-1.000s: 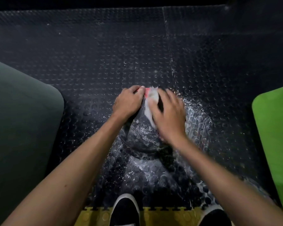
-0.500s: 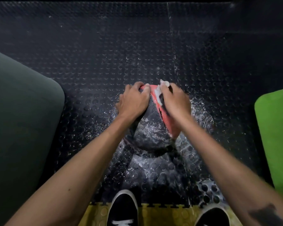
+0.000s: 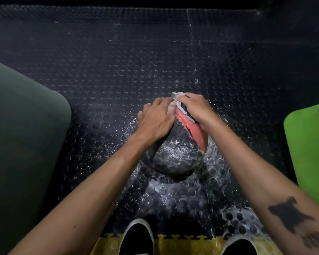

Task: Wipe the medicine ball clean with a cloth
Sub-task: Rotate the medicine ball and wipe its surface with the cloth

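Black-and-red medicine ball (image 3: 175,153) resting on studded rubber floor (image 3: 118,61), wet in patches, between dark green mat (image 3: 22,135) and bright green mat (image 3: 309,144). Left hand (image 3: 155,122) spread flat on ball's upper left, fingers extended, gripping nothing. Right hand (image 3: 193,107) curled over pale cloth (image 3: 180,105), pressing it against ball's far top. Black shoes (image 3: 136,238) at near edge.
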